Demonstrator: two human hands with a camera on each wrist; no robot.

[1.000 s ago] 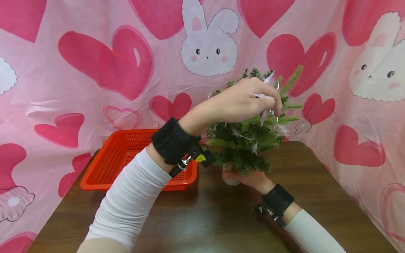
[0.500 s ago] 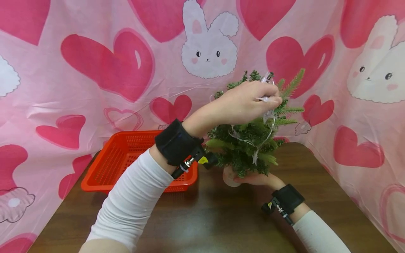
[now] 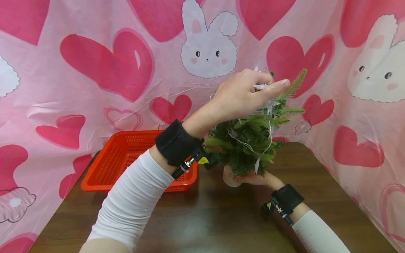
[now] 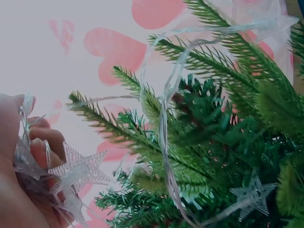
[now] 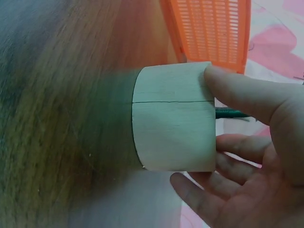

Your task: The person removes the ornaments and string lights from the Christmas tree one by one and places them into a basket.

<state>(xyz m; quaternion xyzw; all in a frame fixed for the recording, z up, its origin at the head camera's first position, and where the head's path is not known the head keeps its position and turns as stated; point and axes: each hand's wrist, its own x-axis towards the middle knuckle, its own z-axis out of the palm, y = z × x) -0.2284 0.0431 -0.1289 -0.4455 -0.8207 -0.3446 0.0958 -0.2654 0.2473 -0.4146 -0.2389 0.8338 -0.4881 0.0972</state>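
Note:
A small artificial Christmas tree [image 3: 237,153] stands on the table in a pale, wood-like round base [image 5: 173,123]. My left hand [image 3: 242,93] is in front of the upper branches and holds a bunch of clear star string lights [image 4: 83,168] in its curled fingers. From that bunch the clear wire loops over green branches [image 4: 128,137], and another star [image 4: 254,194] lies against the needles. Low down, my right hand [image 3: 261,179] grips the base at its upper rim, thumb on one side and fingers on the other. The left hand hides part of the treetop.
An orange-red perforated plastic basket [image 3: 85,184] stands on the brown wooden table [image 3: 202,218], left of the tree and partly behind my left forearm. A pink cloth [image 3: 171,84] printed with hearts and rabbits hangs behind and at both sides.
My left hand has moved slightly up, its thumb now stretched further out to the right. The wire hanging across the tree's front has shifted. My right hand has moved slightly right, still at the base.

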